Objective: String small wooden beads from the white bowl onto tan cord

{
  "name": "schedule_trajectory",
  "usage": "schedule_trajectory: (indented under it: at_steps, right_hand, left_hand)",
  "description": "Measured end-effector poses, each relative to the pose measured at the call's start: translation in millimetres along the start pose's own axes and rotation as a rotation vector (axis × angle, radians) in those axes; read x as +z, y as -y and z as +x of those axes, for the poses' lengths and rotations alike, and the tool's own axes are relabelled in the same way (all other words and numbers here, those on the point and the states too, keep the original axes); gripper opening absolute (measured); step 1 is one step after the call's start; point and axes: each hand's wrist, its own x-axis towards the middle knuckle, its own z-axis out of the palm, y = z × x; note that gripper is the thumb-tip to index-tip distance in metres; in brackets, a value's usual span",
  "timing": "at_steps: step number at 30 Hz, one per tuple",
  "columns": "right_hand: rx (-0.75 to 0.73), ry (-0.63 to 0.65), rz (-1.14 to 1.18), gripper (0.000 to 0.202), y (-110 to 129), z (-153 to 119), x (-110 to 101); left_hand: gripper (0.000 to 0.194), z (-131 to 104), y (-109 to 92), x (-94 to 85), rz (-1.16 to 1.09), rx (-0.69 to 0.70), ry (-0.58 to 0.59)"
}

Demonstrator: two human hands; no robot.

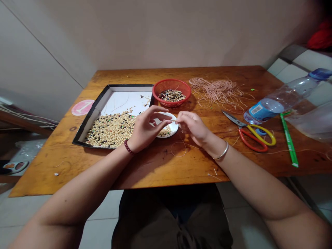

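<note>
At the far left of the wooden table (pixel 64 162) lies a round pink sticker (pixel 82 107) marked with a white numeral; just beside it, to the right, sits a shallow black-rimmed tray (pixel 89 122) with a white floor, its near half covered by loose beads (pixel 111 128), mostly cream with some dark and coloured ones among them; the far half of the tray floor is largely bare. The left hand (pixel 145 128), with a dark red bead bracelet (pixel 128 147) at the wrist, is raised over the tray's right edge; thumb and forefinger are brought together at the tips toward the right hand, the other fingers loosely curled; whether a bead sits between the tips is too small to tell. Directly behind the fingertips stands a small white dish (pixel 173 128) holding a few more beads, partly hidden by the left hand. Beyond the dish, touching the tray's far right corner, is a red mesh basket (pixel 171 90) containing mixed beads. The right hand (pixel 193 127), with a thin metal bangle (pixel 222 153) at the wrist, meets the left over the dish; its fingers are closed in a pinch on a thin pale cord (pixel 178 149), which drops to the table and forms a loop near the front edge. Further right, a tangle of pinkish cord (pixel 218 90) lies at the back of the table; scissors (pixel 249 133) with red and yellow handles lie nearer; then a green pen (pixel 289 140); a clear plastic bottle (pixel 285 98) with a blue cap lies on its side at the right edge.
</note>
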Motion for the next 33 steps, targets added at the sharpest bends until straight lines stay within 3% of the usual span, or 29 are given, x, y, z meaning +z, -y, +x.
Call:
schedule_trajectory:
  at_steps: [7,13,21,27,33]
  right_hand:
    - [0.038,-0.010,0.008,0.018,0.6,-1.1,0.0]
    - [0.031,0.019,-0.042,0.038,-6.9,2.7,-0.5]
    - [0.073,0.008,-0.050,0.048,-7.0,1.4,1.6]
    - [0.105,0.103,-0.066,0.051,-6.9,1.2,0.4]
    - [0.080,0.112,-0.079,0.045,-9.0,2.5,0.1]
  left_hand:
    - [0.026,-0.2,-2.2,0.2,-0.012,-0.004,0.019]
    - [0.027,0.0,-1.7,0.0,-0.007,0.011,0.017]
    - [0.027,-1.4,-2.9,1.1,0.008,0.009,0.067]
    - [0.027,0.0,3.2,0.8,0.028,0.006,-0.007]
    - [0.034,0.6,4.6,-0.4,0.069,0.014,-0.066]
